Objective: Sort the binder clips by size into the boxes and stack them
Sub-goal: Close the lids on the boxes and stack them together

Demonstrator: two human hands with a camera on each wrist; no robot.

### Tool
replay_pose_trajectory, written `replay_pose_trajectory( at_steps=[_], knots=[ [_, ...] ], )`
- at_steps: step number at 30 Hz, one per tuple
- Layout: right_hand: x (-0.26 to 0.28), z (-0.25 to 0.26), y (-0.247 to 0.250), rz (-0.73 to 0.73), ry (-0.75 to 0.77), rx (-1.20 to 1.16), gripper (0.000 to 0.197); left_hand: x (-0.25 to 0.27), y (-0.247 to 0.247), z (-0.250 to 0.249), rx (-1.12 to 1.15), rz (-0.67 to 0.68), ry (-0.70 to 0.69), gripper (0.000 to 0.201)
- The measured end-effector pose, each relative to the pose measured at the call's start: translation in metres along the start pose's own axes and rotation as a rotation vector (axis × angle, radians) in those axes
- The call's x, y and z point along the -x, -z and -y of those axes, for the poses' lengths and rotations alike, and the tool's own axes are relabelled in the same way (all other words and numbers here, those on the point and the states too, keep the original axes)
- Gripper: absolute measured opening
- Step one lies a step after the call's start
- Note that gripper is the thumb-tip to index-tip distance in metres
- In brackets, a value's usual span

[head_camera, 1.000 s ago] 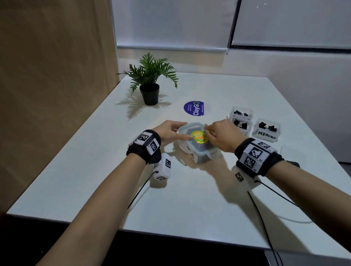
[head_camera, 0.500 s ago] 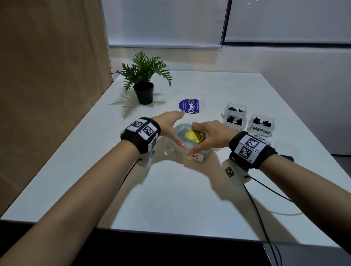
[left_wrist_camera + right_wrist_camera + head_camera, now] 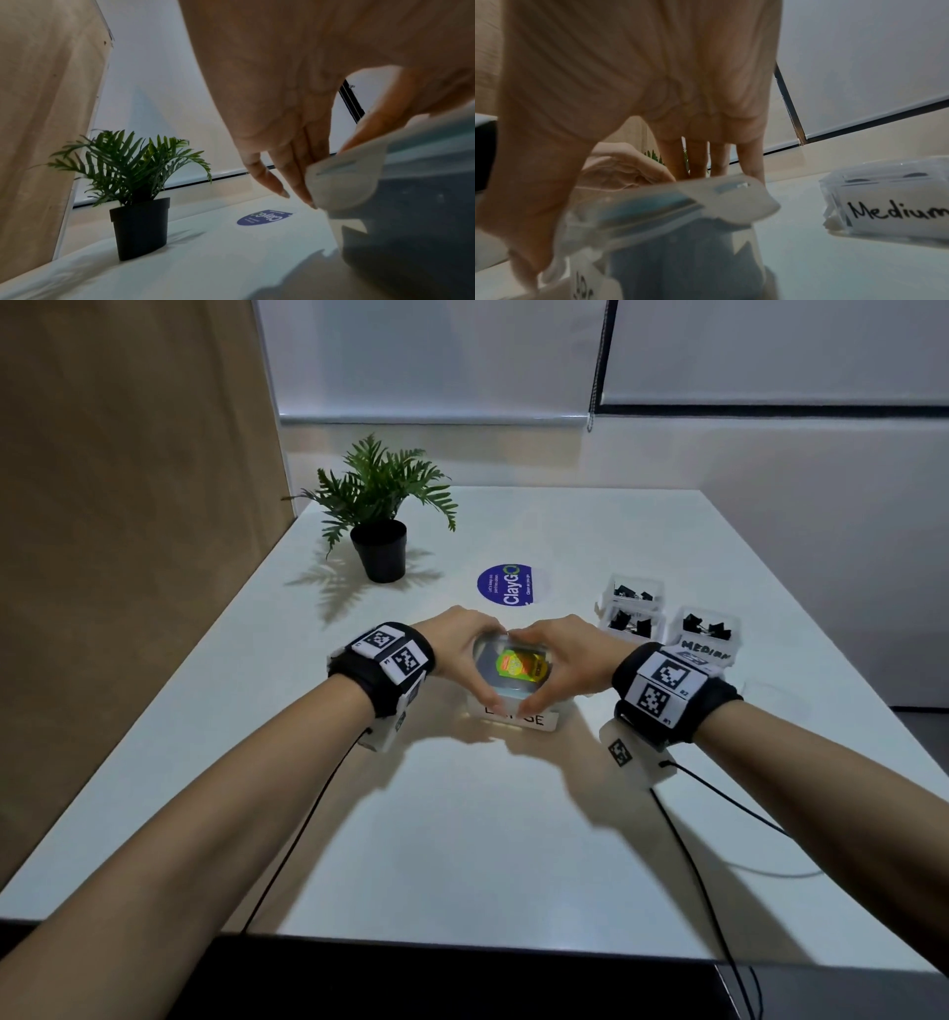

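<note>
The clear lidded box (image 3: 515, 677) with the label "LARGE" on its front stands in the middle of the table; a yellow-green sticker shows on its lid. My left hand (image 3: 464, 654) grips its left side and my right hand (image 3: 560, 660) its right side, thumbs at the near edge, fingers wrapped over the far edge. In the left wrist view my fingers (image 3: 295, 178) lie along a lid flap (image 3: 344, 178). At the right stand open boxes of black binder clips: two small ones (image 3: 634, 611) and the "Medium" box (image 3: 711, 634), which the right wrist view shows too (image 3: 890, 205).
A potted plant (image 3: 382, 531) stands at the back left beside a wooden wall panel. A round blue sticker (image 3: 506, 585) lies flat behind the large box. Cables run from both wrists to the table's near edge (image 3: 462, 942).
The large box has turned so that its label faces me. Both hands have gone from the lid's top to clasping the box's two sides.
</note>
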State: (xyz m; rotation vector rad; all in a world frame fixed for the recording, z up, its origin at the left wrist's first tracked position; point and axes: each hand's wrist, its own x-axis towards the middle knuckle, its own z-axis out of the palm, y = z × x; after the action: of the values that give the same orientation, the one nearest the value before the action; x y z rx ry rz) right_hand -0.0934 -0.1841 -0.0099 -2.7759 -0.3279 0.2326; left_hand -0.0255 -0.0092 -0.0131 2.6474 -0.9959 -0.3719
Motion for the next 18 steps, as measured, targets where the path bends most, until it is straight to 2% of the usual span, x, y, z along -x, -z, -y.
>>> replay_pose_trajectory(
  at_steps=[7,10,15,18],
  knots=[
    [-0.003,-0.003,-0.008,-0.075,-0.016,0.056,0.095,0.005,-0.003,-0.008,-0.139,-0.004,0.011,0.082],
    [-0.004,-0.004,-0.011,-0.103,0.004,0.048,0.100,0.005,-0.003,-0.007,-0.130,-0.008,0.016,0.080],
    [0.002,-0.014,-0.008,-0.060,0.058,-0.099,0.125,0.003,-0.003,-0.005,-0.052,0.014,0.056,0.081],
    [0.003,-0.017,-0.006,-0.013,0.062,-0.082,0.123,0.004,-0.003,-0.008,-0.058,0.029,0.062,0.077]
  ],
)
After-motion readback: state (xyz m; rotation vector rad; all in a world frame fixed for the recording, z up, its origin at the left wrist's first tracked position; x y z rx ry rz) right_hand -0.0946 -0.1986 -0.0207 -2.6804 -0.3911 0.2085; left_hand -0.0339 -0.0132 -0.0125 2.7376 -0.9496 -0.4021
